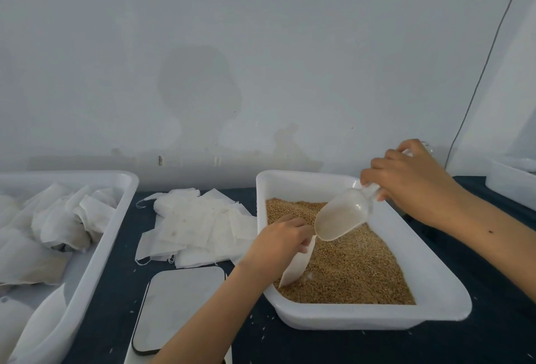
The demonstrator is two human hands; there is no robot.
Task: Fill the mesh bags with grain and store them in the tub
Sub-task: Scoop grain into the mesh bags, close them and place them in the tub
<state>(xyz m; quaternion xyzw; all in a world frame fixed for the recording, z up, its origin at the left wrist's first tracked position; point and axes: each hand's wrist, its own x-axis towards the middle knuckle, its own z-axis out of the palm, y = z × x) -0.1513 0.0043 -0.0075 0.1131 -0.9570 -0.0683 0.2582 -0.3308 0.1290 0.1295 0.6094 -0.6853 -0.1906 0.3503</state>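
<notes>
Filling step: your left hand (280,240) holds a mesh bag (297,265) over the grain (348,271); your right hand (406,178) grips the empty scoop (342,213), which likely needs loading next.

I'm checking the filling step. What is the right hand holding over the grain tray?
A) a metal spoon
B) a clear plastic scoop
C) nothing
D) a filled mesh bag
B: the right hand grips the handle of a clear plastic scoop, its mouth tilted down toward the mesh bag that the left hand holds over the grain.
</notes>
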